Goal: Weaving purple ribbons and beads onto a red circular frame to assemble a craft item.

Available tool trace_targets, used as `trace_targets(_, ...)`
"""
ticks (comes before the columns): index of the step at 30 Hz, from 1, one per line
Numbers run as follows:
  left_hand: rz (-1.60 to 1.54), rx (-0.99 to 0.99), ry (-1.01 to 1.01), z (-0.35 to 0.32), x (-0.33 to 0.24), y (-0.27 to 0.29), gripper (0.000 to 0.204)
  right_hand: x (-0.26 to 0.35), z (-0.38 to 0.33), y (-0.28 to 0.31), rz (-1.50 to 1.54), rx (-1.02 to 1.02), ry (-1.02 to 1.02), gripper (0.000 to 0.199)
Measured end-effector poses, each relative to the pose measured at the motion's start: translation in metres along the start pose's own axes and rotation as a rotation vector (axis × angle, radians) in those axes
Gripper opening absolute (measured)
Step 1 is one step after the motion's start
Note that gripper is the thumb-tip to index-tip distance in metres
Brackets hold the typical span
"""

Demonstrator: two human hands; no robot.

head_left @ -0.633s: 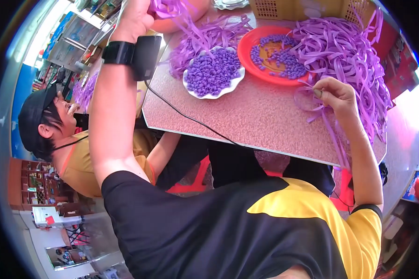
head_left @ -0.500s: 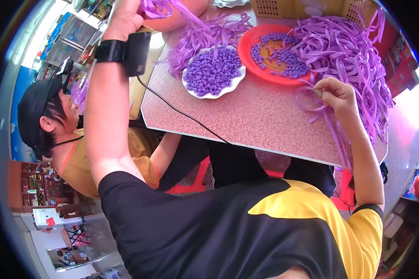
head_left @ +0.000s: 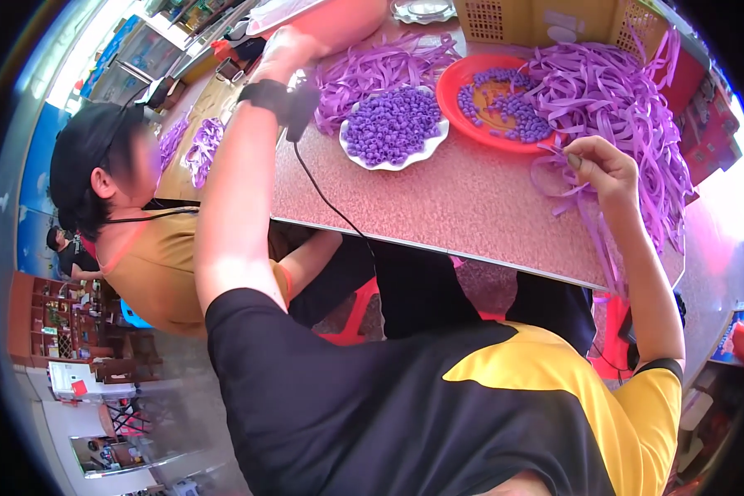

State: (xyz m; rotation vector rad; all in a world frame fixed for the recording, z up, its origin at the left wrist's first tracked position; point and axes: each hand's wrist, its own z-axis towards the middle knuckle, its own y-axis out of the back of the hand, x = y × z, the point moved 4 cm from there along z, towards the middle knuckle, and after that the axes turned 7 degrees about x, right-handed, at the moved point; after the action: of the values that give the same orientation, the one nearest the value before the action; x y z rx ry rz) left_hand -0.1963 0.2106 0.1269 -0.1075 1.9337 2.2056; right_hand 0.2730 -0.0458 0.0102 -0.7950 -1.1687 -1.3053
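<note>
My left hand [head_left: 293, 50], smeared by motion, is beside a pink basin [head_left: 351, 25] at the far left of the table; its fingers cannot be made out. A dark strap and device [head_left: 279, 106] sit on that wrist. My right hand [head_left: 605, 169] pinches a thin purple ribbon [head_left: 560, 188] between thumb and finger, over the table's right side. Purple beads [head_left: 393, 124] fill a white scalloped dish [head_left: 393, 163]. Behind it lies a pile of purple ribbons [head_left: 347, 87]. More beads are on a red plate [head_left: 450, 101], with a larger ribbon heap [head_left: 620, 107] overlapping its right side.
A yellow crate [head_left: 546, 23] stands at the back of the pink speckled table [head_left: 471, 211]. From my left wrist device a black cable [head_left: 326, 198] runs over the table edge. A person in a cap [head_left: 99, 174] sits close on my left, near more ribbons [head_left: 204, 153].
My left hand has moved right and nearer, beside the basin; the ribbons that were at it no longer show there. My right hand keeps its pinch almost in place. The view has shifted slightly.
</note>
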Motion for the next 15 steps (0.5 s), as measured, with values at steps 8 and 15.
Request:
trace_targets(8, -0.765, 0.219, -0.320, -0.149, -0.231, 0.076, 0.043, 0.097, -0.035, -0.088, -0.127, 0.430, 0.386, 0.022)
trace_targets(15, -0.865, 0.305, -0.227, -0.210, -0.299, 0.067, 0.028, 0.008, -0.089, -0.180, -0.299, 0.815, 0.401, 0.030)
